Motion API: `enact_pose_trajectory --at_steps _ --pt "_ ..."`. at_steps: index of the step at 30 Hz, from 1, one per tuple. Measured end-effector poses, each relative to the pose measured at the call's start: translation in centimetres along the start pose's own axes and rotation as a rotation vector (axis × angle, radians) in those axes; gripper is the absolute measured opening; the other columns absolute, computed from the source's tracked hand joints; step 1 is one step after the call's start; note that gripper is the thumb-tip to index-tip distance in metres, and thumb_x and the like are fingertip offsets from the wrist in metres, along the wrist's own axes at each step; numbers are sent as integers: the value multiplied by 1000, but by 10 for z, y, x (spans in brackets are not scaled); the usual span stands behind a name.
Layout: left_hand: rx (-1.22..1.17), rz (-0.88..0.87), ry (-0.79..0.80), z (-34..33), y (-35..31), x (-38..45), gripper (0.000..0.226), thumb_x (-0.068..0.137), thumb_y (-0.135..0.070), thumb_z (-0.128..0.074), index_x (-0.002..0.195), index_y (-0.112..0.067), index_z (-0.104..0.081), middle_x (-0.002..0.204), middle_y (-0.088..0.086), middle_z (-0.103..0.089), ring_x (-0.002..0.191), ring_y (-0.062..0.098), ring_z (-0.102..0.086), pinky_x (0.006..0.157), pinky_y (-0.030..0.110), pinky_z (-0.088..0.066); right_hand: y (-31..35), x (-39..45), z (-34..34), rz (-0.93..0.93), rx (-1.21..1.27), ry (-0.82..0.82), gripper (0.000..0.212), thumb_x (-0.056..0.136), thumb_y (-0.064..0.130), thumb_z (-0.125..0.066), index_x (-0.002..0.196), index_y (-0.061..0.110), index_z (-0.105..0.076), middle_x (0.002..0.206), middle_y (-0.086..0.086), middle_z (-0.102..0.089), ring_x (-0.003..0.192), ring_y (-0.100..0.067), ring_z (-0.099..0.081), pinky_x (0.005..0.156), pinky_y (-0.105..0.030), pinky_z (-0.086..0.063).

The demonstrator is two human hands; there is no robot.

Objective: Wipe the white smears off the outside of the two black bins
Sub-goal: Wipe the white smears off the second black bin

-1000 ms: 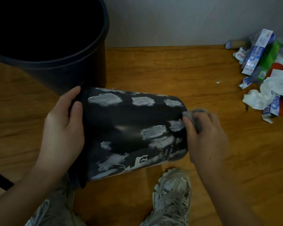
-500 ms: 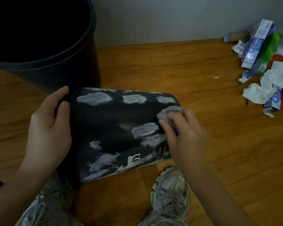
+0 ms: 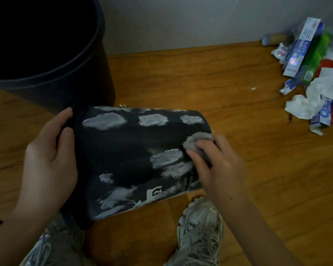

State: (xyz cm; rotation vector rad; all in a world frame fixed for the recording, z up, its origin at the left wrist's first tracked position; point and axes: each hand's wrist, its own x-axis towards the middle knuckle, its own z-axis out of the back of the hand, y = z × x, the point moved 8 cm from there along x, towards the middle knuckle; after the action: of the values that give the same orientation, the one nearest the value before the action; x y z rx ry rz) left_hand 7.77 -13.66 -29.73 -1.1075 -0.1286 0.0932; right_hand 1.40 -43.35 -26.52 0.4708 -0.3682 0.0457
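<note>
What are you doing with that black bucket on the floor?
A person is cleaning a small black bin that lies on its side over the wooden floor. The left hand grips its rim, and the right hand presses a grey cloth against its side. Lots of white smears are left on it. A bigger black bin stands upright behind, and a pile of rubbish lies by the wall.
</note>
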Motion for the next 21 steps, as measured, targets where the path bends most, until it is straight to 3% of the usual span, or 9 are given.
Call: enact_pose_trajectory --at_steps 2,4,11,15,17,21 --pt "15 5 5 0 0 1 33 101 -34 -34 129 -50 -43 123 -37 -51 123 -6 -47 98 7 -37 -16 -5 10 -76 -27 -22 27 93 32 -56 96 8 -68 97 -5 -60 76 -2 -47 63 -5 -34" --pt "24 10 -2 -1 0 1 33 102 -34 -35 128 -51 -43 123 -38 -51 123 -8 -46 97 5 -36 -20 6 13 -113 -64 -36 27 93 34 -55 94 10 -67 96 -3 -60 74 -5 -49 62 -6 -33" --pt "5 0 -20 1 4 2 33 100 -37 -35 127 -52 -46 127 -31 -52 126 -1 -47 107 30 -39 17 1 -10 89 13 -1 22 94 31 -57 97 11 -65 97 -5 -60 82 1 -42 67 -2 -34" --pt "13 10 -9 -1 3 1 33 100 -36 -35 128 -51 -45 125 -35 -52 124 -5 -46 103 17 -39 -19 -13 10 -98 -56 -73 28 94 33 -56 93 8 -69 94 -6 -60 79 3 -40 62 -1 -34" --pt "7 0 -10 -1 1 2 34 100 -37 -35 129 -50 -44 125 -35 -51 125 -3 -46 104 22 -39 -22 -1 16 -149 -107 -103 29 93 34 -55 93 9 -68 94 -4 -60 78 4 -37 58 -1 -30" --pt "15 -11 -18 0 2 0 33 100 -37 -35 127 -53 -44 124 -36 -51 126 -2 -46 105 25 -38 6 7 -1 -19 -45 -76 23 92 31 -58 95 9 -67 95 -5 -60 77 -3 -45 64 -6 -33"
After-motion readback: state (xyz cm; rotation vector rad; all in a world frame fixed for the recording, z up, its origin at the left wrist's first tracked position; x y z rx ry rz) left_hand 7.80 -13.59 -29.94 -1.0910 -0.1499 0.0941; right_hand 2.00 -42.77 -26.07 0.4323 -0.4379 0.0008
